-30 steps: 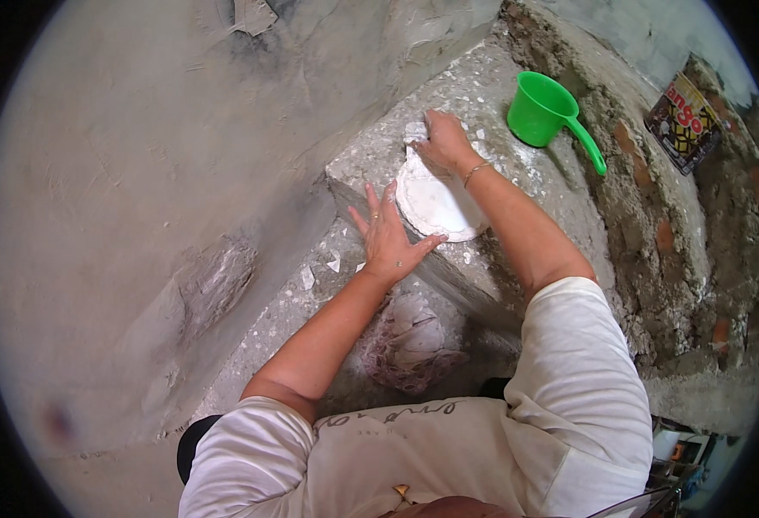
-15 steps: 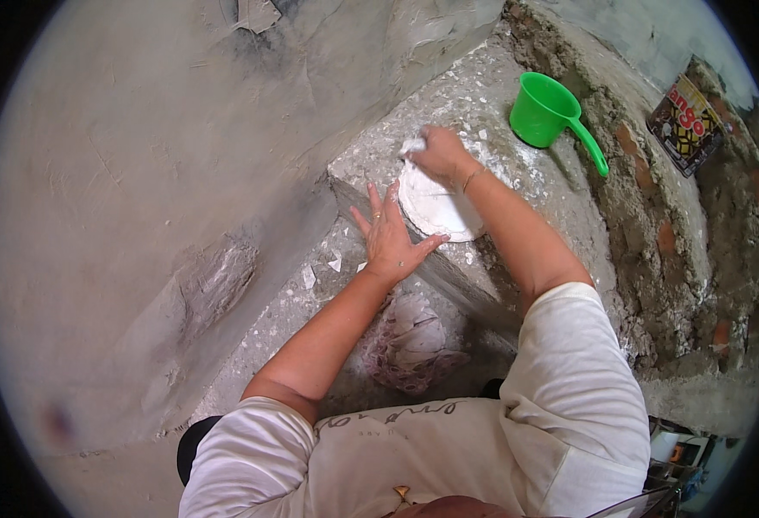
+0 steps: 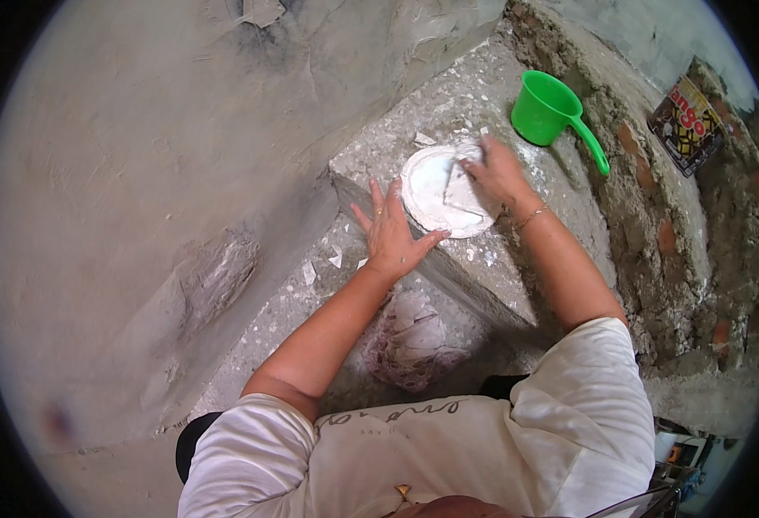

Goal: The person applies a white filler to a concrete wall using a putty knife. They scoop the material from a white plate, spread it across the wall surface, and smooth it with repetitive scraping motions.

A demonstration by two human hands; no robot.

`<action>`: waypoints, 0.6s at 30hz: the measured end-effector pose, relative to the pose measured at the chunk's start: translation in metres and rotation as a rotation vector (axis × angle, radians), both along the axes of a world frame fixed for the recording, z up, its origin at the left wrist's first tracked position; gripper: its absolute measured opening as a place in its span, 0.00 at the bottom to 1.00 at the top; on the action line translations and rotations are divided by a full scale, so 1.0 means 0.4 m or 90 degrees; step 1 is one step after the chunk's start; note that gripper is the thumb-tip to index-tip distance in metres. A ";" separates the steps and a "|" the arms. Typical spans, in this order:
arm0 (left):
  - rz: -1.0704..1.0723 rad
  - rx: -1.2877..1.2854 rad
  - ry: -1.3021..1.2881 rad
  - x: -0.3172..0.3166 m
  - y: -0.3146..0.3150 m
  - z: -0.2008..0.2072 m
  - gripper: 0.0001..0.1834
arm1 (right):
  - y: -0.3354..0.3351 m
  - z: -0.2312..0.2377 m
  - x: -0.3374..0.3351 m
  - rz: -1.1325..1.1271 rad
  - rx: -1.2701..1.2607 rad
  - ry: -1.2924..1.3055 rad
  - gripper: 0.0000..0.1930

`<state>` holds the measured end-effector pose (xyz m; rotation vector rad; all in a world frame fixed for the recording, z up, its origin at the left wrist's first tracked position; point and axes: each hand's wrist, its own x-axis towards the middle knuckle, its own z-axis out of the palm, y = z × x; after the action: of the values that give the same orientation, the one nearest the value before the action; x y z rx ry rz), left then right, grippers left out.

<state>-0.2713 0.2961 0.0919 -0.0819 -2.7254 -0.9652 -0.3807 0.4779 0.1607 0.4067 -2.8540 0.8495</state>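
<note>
A round white plate (image 3: 408,192) bearing white powdery or pasty stuff lies on the grey speckled ledge. My left hand (image 3: 390,235) is open at its near left side, fingers spread and thumb touching the rim. Over the plate's far right part, my right hand (image 3: 502,171) is closed on a flat white piece (image 3: 461,192) with straight edges, pressed against the white stuff. Slight motion blur smears the fingertips, and the hand hides part of the piece.
A green dipper (image 3: 542,112) with a long handle stands beyond my right hand. A dark printed packet (image 3: 687,126) leans on the rough brick steps at the right. Small white shards (image 3: 309,273) and a crumpled pinkish bag (image 3: 414,341) lie on the lower step. A plastered wall (image 3: 155,173) rises at the left.
My right hand has moved right across the plate, from its far left edge to the far right, uncovering the left part. My left hand stays almost unmoved at the rim.
</note>
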 end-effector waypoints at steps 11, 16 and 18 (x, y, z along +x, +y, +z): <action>-0.003 -0.038 -0.017 0.005 0.002 0.013 0.51 | 0.047 0.008 0.033 -0.132 0.067 -0.021 0.20; -0.002 -0.034 -0.014 0.005 0.002 0.014 0.50 | 0.025 0.013 0.018 -0.207 0.037 0.008 0.18; -0.007 -0.035 -0.018 0.005 0.007 0.020 0.51 | 0.040 -0.009 0.005 -0.231 0.027 0.025 0.18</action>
<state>-0.2691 0.2988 0.0998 -0.0933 -2.7812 -0.9008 -0.3786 0.4941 0.1571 -0.0917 -2.7849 0.7029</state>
